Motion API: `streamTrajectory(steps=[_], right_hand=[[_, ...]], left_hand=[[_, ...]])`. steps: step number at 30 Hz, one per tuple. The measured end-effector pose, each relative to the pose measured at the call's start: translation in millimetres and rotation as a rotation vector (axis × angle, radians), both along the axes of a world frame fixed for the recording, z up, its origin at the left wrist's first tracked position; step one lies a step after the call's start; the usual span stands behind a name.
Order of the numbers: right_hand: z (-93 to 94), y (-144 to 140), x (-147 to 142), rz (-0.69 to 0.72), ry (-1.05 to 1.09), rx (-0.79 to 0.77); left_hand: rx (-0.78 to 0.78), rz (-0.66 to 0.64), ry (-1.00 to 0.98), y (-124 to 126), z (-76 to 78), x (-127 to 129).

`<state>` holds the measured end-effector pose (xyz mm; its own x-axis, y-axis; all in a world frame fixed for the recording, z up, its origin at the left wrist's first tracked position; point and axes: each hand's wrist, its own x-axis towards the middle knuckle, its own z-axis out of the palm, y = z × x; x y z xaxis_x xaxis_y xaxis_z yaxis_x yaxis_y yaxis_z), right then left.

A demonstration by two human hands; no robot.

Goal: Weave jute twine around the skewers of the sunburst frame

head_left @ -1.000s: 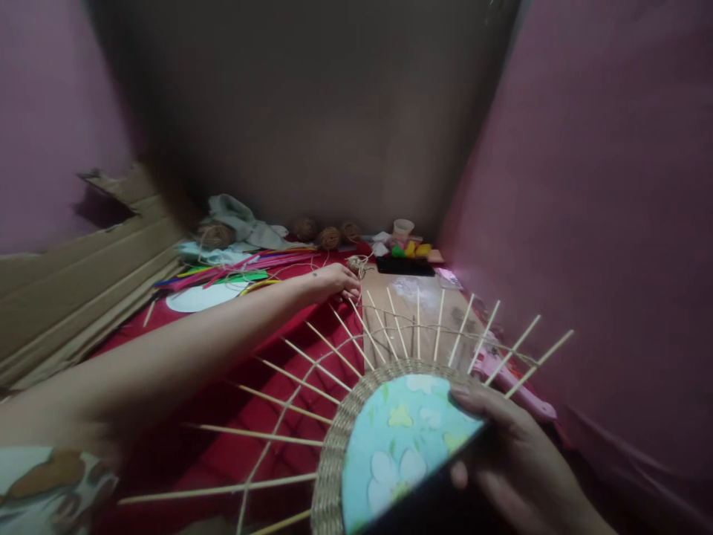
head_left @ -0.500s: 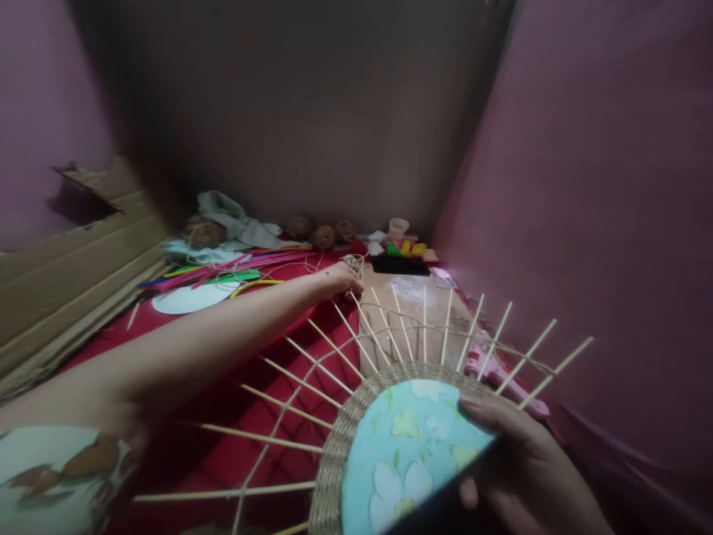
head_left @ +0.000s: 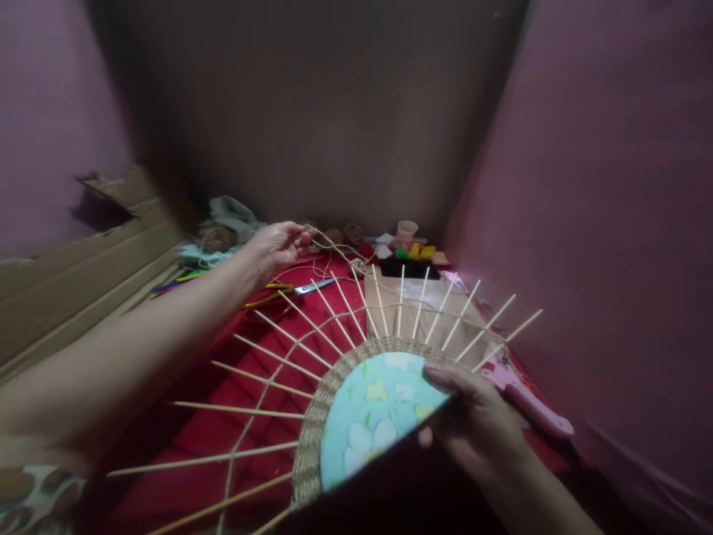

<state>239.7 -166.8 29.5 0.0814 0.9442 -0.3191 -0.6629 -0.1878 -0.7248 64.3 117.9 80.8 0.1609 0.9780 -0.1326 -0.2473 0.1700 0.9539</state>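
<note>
Jute twine [head_left: 328, 241] is pinched in the raised left hand [head_left: 277, 244], far left above the red cloth [head_left: 245, 386]. Near centre, the right hand [head_left: 473, 427] grips the floral disc [head_left: 370, 416], rimmed with woven twine and radiating wooden skewers [head_left: 290, 338]. Scissors [head_left: 312, 286] lie beyond; a pink glue gun [head_left: 526, 401] lies at right.

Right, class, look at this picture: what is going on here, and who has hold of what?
A person is working on a round floral disc edged with woven twine, thin sticks fanning out from its rim. The right hand grips the disc's edge. The left hand is raised, pinching a strand of twine. Scissors and a pink glue gun lie nearby on the red cloth.
</note>
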Motion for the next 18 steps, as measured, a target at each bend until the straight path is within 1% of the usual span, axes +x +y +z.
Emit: streamTrajectory(steps=[4, 6, 11, 15, 18], right_hand=[[-3.2, 16.5, -1.3, 0.049, -0.019, -0.011], [-4.4, 26.1, -0.2, 0.090, -0.034, 0.013], [-10.5, 52.8, 5.3, 0.132, -0.089, 0.101], [-17.2, 74.9, 11.6, 0.114, -0.058, 0.183], [-14.9, 89.6, 16.1, 0.093, -0.035, 0.229]], left_hand=[[0.021, -0.019, -0.256, -11.1, 2.9, -20.4], [0.025, -0.015, -0.360, -15.1, 6.8, -34.4], [0.113, 0.042, -0.430, -12.5, 17.0, -75.9], [0.136, 0.172, -0.467, -3.0, 13.4, -104.1], [0.160, 0.262, -0.485, 0.4, 9.0, -121.3]])
